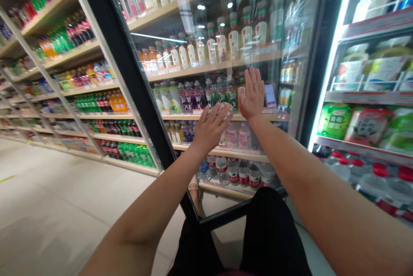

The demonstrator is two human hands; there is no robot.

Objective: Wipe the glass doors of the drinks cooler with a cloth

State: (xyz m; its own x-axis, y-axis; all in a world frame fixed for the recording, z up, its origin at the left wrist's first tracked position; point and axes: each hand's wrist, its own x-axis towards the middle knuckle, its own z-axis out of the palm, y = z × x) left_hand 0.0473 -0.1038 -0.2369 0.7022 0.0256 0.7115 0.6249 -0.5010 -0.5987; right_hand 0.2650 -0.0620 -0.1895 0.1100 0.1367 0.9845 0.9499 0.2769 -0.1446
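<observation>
1. The left hand [210, 127] reaches to the glass door [139, 91], fingers extended over a pale wad [229, 112]; whether it grips the wad, I cannot tell.
2. The right hand [251, 97], apart from the left and farther right, is open with its palm toward the glass.
3. Rows of bottles [222, 46] show in the glass.
4. Right: red-capped bottles [374, 183] in a lit fridge.
5. Far left: drink shelves [105, 81] above a pale floor [67, 207].
</observation>
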